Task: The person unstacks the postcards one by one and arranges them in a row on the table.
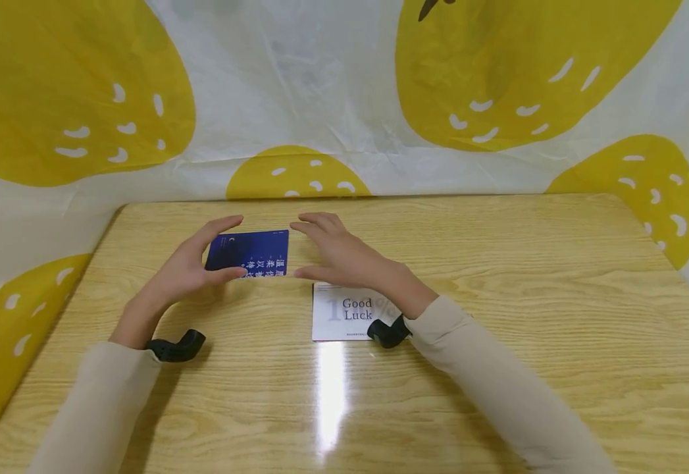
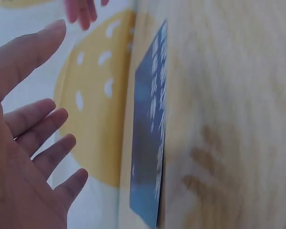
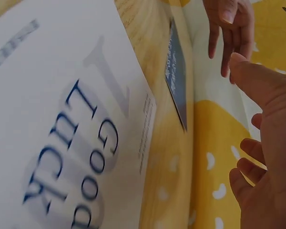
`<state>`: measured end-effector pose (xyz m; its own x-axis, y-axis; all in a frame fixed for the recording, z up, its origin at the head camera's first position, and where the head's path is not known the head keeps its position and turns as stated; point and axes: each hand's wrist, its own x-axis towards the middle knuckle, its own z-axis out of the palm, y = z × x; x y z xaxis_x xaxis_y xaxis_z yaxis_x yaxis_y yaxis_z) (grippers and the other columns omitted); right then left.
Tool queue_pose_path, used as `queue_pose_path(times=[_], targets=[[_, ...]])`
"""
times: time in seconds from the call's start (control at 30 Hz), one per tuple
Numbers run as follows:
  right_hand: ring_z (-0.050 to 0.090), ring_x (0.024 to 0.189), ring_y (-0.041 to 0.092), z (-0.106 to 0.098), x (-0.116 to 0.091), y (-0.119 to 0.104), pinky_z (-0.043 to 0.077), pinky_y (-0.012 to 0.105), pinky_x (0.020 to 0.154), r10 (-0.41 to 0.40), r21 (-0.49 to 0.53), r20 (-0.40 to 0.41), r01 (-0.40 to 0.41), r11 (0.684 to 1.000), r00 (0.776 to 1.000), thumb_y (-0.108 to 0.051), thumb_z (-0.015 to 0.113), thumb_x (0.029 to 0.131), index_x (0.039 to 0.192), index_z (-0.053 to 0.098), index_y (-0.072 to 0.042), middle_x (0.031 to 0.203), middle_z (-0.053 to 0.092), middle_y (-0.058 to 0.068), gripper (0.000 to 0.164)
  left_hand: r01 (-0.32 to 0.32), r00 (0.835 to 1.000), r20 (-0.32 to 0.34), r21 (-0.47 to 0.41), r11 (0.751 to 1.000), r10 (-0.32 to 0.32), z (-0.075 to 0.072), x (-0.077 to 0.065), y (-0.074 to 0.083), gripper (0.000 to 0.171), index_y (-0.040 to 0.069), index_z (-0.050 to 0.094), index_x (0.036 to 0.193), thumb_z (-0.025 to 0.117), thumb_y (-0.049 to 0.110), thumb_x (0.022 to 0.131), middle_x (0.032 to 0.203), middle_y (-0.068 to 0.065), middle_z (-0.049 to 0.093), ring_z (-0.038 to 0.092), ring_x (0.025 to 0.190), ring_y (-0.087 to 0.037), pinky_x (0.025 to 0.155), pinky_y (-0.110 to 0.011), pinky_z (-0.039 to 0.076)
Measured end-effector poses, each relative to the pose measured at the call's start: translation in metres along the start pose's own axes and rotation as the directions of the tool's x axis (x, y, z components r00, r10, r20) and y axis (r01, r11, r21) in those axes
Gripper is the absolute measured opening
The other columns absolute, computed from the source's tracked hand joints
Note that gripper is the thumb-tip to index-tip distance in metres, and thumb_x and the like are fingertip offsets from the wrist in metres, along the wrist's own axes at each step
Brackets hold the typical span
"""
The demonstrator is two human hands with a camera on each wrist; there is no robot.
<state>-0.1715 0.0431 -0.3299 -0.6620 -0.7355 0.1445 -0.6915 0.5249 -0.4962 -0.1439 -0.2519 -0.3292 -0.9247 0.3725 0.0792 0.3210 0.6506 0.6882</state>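
A dark blue card (image 1: pixel 264 247) with white characters lies flat on the wooden table. My left hand (image 1: pixel 185 264) is over its left end, thumb and fingers spread apart. In the left wrist view a gap separates that hand (image 2: pixel 26 143) from the card (image 2: pixel 145 129), and nothing is held. Just past the card's right end is my right hand (image 1: pixel 353 260), also with fingers apart and holding nothing. Below the right hand lies a white card (image 1: pixel 328 324) printed "Good Luck", its right part hidden by the wrist and a black wrist mount (image 1: pixel 388 333).
The wooden table (image 1: pixel 557 316) reaches back to a white cloth (image 1: pixel 297 79) with large yellow fruit prints. Another black mount (image 1: pixel 178 347) sits on the left wrist. A bright light reflection (image 1: pixel 331 395) shows on the tabletop near the front.
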Motion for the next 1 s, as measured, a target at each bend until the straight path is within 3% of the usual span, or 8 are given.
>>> queue_pose_path(times=[0.27,0.6,1.0], targets=[[0.018,0.141,0.022,-0.01,-0.036,0.008,0.023,0.04,0.113,-0.002,0.07,-0.053,0.005,0.998,0.999,-0.045,0.064,0.09,0.148,0.031,-0.009,0.152,0.027,0.008,0.076,-0.099,0.994,0.05,-0.028,0.995,0.1,0.021,-0.001,0.018,0.086,0.022,0.031,0.15,0.08,0.025,0.08,0.154,-0.005,0.028,0.022,0.14,-0.032,0.107,-0.063,0.02],[0.023,0.138,0.022,-0.015,-0.078,0.008,0.025,0.044,0.111,0.014,0.122,-0.05,-0.008,0.993,0.999,-0.042,0.069,0.087,0.147,0.034,-0.009,0.149,0.032,0.006,0.076,-0.171,0.983,0.059,-0.042,0.984,0.174,0.063,-0.01,0.05,0.092,0.016,0.031,0.15,0.083,0.029,0.075,0.154,-0.005,0.029,0.026,0.139,-0.027,0.107,-0.057,0.027],[0.028,0.135,0.023,-0.011,-0.12,0.012,0.028,0.044,0.11,0.007,0.109,-0.047,-0.002,0.994,0.999,-0.042,0.074,0.082,0.144,0.038,-0.007,0.147,0.036,0.008,0.08,-0.149,0.981,0.104,-0.146,0.978,0.165,0.101,-0.017,0.063,0.095,0.012,0.034,0.148,0.086,0.029,0.071,0.153,-0.002,0.031,0.023,0.141,-0.023,0.112,-0.048,0.021]])
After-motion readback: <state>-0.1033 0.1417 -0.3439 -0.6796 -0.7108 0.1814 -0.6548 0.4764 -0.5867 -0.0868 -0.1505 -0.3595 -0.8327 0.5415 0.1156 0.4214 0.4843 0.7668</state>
